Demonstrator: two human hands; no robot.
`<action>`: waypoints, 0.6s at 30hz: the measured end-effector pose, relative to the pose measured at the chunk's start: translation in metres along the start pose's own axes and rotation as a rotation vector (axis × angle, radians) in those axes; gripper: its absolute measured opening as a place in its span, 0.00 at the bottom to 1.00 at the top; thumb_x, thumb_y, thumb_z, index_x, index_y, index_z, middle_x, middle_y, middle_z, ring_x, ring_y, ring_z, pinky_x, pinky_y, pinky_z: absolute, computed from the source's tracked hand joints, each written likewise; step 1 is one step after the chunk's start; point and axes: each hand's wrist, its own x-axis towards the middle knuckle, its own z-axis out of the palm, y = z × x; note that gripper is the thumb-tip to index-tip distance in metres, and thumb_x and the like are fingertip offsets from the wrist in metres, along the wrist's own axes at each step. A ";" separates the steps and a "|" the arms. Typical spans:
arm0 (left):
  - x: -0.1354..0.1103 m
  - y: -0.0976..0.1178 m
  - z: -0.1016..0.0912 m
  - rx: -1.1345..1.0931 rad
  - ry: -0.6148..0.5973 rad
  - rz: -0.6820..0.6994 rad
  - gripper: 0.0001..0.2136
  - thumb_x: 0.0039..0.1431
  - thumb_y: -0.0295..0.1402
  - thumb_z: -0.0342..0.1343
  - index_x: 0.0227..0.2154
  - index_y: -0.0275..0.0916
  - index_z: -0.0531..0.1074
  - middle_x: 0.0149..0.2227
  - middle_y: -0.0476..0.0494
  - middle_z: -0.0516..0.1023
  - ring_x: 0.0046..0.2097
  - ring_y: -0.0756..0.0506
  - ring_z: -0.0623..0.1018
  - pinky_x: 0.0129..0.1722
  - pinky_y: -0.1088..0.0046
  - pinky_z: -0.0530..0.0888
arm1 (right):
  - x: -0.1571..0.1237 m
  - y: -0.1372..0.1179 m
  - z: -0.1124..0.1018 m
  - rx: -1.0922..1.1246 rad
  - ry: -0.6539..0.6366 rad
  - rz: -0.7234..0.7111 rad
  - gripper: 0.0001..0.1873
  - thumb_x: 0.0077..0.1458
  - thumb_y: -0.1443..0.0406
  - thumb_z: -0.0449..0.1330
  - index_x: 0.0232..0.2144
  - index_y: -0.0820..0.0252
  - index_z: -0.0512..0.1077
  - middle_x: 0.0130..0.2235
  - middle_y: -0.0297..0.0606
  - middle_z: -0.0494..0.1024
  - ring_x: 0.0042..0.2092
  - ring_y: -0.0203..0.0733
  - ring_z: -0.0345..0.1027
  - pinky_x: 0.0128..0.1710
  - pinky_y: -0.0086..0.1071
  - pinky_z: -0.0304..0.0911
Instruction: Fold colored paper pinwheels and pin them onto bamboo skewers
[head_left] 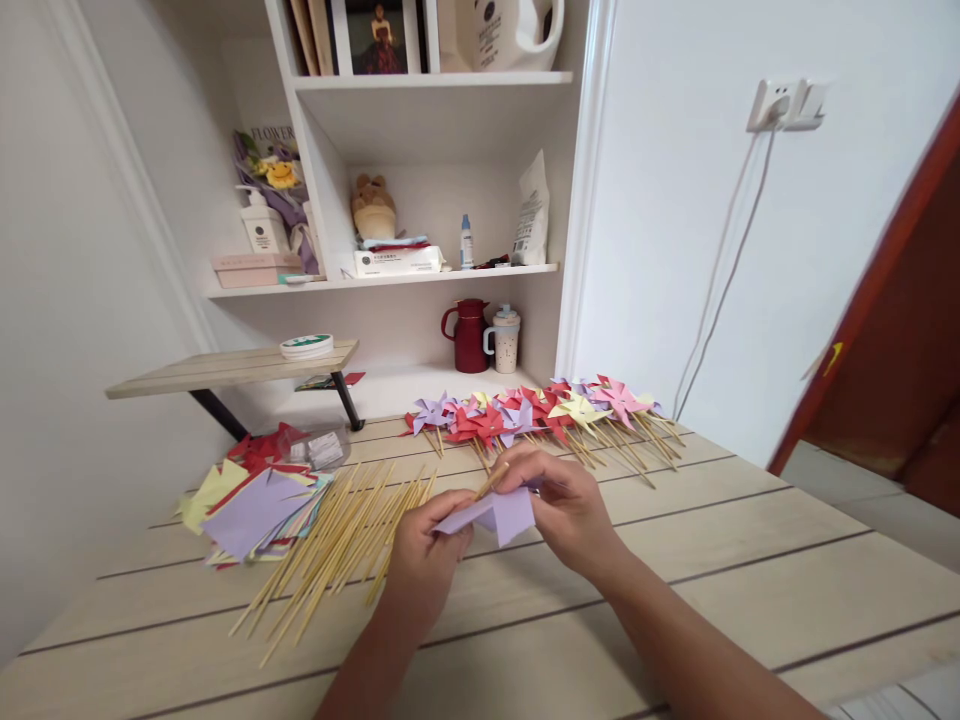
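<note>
Between my two hands, above the table, is a piece of purple paper (513,514) with cut, partly folded points. A short length of wooden stick (491,482) shows at its upper edge, by my right fingers. My left hand (429,545) is closed on the paper's left side, thumb on top. My right hand (574,505) is closed on its right side, and its fingertips reach over the paper and the stick. How the stick meets the paper is hidden by the fingers. Loose wooden sticks (330,560) lie just left of my left hand.
Finished paper pinwheels (487,425) on sticks lie along the table's back edge. At left sit stacked coloured paper sheets (251,510) and a clear plastic box (324,447). A small raised stand (232,368) rises behind them. A red jug (470,338) and a cup (506,342) stand beyond.
</note>
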 end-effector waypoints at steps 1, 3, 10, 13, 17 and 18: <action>0.000 0.001 0.000 0.013 0.008 0.011 0.09 0.54 0.35 0.57 0.30 0.37 0.80 0.21 0.52 0.65 0.24 0.52 0.61 0.23 0.77 0.59 | 0.000 0.000 0.000 -0.002 -0.001 -0.001 0.12 0.55 0.75 0.60 0.34 0.52 0.77 0.34 0.35 0.79 0.40 0.41 0.72 0.38 0.34 0.67; -0.001 0.002 0.000 0.037 0.023 0.037 0.09 0.54 0.34 0.57 0.31 0.37 0.80 0.21 0.52 0.66 0.24 0.52 0.62 0.23 0.77 0.60 | 0.000 -0.001 0.000 -0.006 -0.001 0.000 0.10 0.56 0.74 0.60 0.33 0.53 0.77 0.34 0.35 0.79 0.40 0.41 0.72 0.38 0.35 0.67; -0.001 0.000 -0.004 0.155 0.045 0.209 0.10 0.58 0.33 0.56 0.35 0.40 0.82 0.23 0.49 0.75 0.24 0.50 0.67 0.24 0.76 0.65 | -0.001 0.000 0.000 -0.024 -0.001 0.018 0.07 0.57 0.71 0.61 0.33 0.54 0.77 0.35 0.38 0.79 0.39 0.42 0.73 0.37 0.36 0.68; 0.000 -0.003 -0.006 0.231 0.054 0.302 0.11 0.59 0.31 0.56 0.39 0.41 0.82 0.28 0.47 0.80 0.26 0.49 0.72 0.26 0.75 0.68 | -0.001 -0.001 0.001 -0.025 0.008 0.017 0.07 0.57 0.71 0.61 0.33 0.54 0.77 0.35 0.38 0.79 0.38 0.42 0.73 0.36 0.35 0.68; 0.001 -0.002 -0.008 0.346 0.065 0.435 0.10 0.59 0.29 0.55 0.39 0.41 0.81 0.32 0.44 0.83 0.30 0.47 0.78 0.30 0.73 0.72 | -0.001 -0.001 0.002 -0.007 0.028 -0.006 0.08 0.56 0.71 0.62 0.32 0.53 0.77 0.33 0.37 0.79 0.38 0.42 0.73 0.36 0.34 0.68; 0.001 0.000 -0.009 0.375 0.065 0.474 0.10 0.60 0.28 0.54 0.39 0.41 0.81 0.32 0.44 0.83 0.31 0.46 0.78 0.31 0.72 0.73 | -0.001 -0.001 0.002 -0.003 0.031 -0.006 0.08 0.56 0.71 0.62 0.32 0.53 0.77 0.33 0.37 0.79 0.38 0.43 0.73 0.35 0.34 0.68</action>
